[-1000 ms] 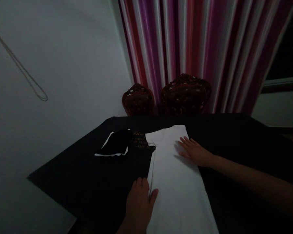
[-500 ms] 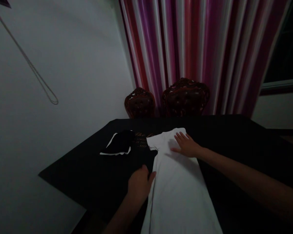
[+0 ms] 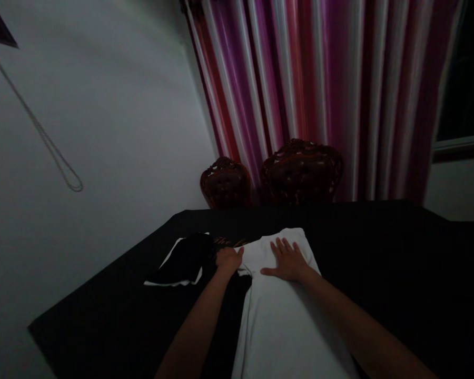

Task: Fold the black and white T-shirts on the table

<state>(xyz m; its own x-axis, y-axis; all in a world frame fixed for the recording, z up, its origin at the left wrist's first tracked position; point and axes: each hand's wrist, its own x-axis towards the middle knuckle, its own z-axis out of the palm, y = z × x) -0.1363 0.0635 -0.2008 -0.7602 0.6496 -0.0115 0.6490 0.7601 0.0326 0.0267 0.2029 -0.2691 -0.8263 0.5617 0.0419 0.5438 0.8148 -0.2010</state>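
folded cloth (image 3: 180,261) left of shirt (image 3: 276,316) on table (image 3: 379,252)

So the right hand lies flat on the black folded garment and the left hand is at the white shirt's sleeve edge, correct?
Not quite. In the head view the right hand lies flat on the white shirt, near its far end, not on the black folded garment, which sits apart to the left on the dark table. The left hand is at the white shirt's sleeve edge, as you said.
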